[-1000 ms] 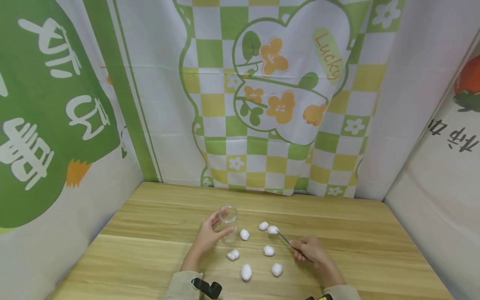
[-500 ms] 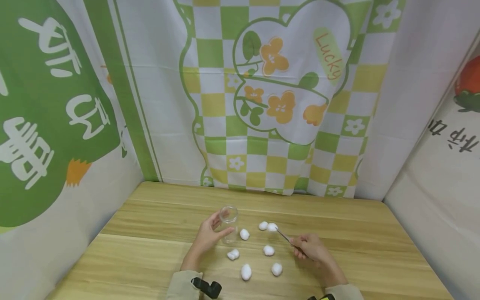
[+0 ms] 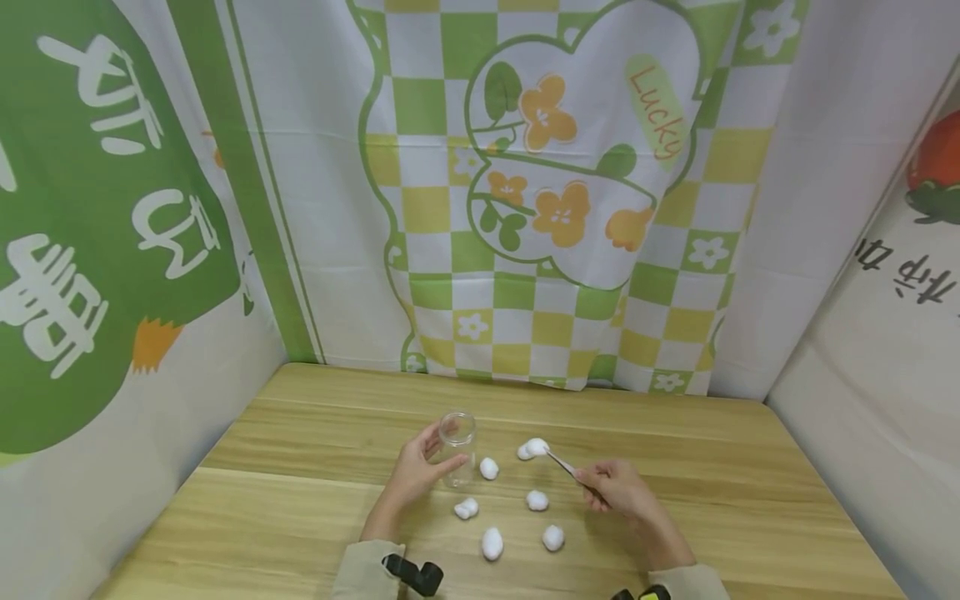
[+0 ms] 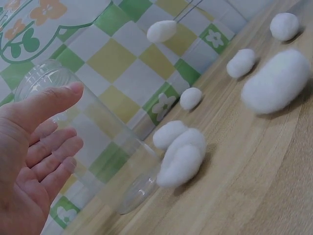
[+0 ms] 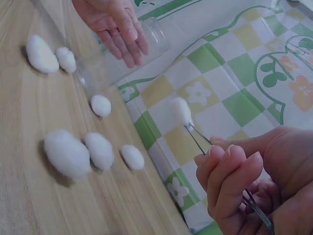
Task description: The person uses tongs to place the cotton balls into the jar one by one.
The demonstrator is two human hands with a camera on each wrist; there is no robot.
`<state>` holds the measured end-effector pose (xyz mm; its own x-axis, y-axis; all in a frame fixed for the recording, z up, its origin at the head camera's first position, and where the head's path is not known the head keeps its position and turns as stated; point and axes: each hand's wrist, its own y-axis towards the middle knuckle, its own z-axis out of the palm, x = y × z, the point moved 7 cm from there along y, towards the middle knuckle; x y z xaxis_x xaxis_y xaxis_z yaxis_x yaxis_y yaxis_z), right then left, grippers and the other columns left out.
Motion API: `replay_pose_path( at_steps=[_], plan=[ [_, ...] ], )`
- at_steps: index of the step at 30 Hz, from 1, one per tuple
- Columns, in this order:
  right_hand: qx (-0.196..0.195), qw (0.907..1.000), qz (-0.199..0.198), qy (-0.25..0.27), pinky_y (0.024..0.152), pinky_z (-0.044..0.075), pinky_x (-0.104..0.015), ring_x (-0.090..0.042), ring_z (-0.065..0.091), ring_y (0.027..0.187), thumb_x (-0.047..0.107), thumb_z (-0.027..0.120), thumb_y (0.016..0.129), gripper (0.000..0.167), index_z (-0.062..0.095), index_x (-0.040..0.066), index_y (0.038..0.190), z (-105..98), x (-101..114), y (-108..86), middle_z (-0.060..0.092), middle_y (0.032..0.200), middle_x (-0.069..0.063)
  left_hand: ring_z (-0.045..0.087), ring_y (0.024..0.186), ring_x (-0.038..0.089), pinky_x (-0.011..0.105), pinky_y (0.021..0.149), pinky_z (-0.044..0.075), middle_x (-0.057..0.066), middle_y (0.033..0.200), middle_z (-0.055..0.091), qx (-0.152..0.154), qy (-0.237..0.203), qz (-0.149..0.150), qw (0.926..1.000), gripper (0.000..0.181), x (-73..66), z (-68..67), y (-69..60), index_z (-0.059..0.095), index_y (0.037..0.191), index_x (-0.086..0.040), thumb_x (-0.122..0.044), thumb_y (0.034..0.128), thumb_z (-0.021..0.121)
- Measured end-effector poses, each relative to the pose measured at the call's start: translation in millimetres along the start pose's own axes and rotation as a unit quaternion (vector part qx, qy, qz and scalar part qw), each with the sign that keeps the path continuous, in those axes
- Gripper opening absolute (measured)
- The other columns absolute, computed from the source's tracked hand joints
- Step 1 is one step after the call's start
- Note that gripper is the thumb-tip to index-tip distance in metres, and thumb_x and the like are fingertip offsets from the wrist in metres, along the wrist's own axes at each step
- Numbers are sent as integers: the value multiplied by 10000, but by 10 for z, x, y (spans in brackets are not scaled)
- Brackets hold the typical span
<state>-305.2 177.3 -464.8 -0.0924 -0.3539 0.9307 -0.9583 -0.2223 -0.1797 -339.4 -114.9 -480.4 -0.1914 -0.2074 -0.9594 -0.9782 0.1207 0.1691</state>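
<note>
My left hand (image 3: 414, 471) holds an open, clear jar (image 3: 459, 443) upright on the table, thumb on the near side and fingers behind. No cotton ball shows inside it. My right hand (image 3: 617, 490) pinches metal tweezers (image 3: 564, 464), their tips gripping a white cotton ball (image 5: 181, 111). In both wrist views this ball hangs above the table; from the head it overlaps another cotton ball (image 3: 523, 452) behind it. Nearest the jar lie a round cotton ball (image 3: 489, 468) and a lumpy one (image 3: 467, 508).
More cotton balls lie on the wooden table (image 3: 712, 467) in front of the jar: one (image 3: 537, 501) near the middle, two (image 3: 492, 544) closer to me. A green-and-yellow checked cloth (image 3: 525, 333) hangs along the back edge, with printed cloth on both sides.
The tweezers and their cotton ball have moved left and slightly up, rising off the table. My right hand has shifted a little upward. The left hand and jar stay put.
</note>
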Motion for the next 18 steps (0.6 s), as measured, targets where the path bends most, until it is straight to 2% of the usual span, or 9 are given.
replay_pose_path(
  at_steps=[7,14,18],
  plan=[
    [80,9999,-82,-44,431,363,-97,-1,439,472,117,556,955,223,604,-50,815,21,82,-9,515,546,79,477,1363,337,451,1177,370,169,1407,554,-54,14,-57,10000,653,11,-5,5,478,1393,-43,-135,814,766],
    [155,9998,-153,-21,432,366,-101,-13,431,472,112,563,952,228,593,27,743,50,204,-18,518,538,82,478,1361,343,448,1170,377,177,1406,552,-52,65,-7,10000,654,12,-1,16,475,1394,-38,-138,816,764],
    [181,9995,-267,-33,425,369,-101,-17,431,468,123,572,950,240,591,27,731,67,293,-17,521,537,78,475,1362,346,452,1169,378,178,1411,547,-39,72,0,10000,657,3,1,20,471,1396,-35,-142,817,763]
  ],
)
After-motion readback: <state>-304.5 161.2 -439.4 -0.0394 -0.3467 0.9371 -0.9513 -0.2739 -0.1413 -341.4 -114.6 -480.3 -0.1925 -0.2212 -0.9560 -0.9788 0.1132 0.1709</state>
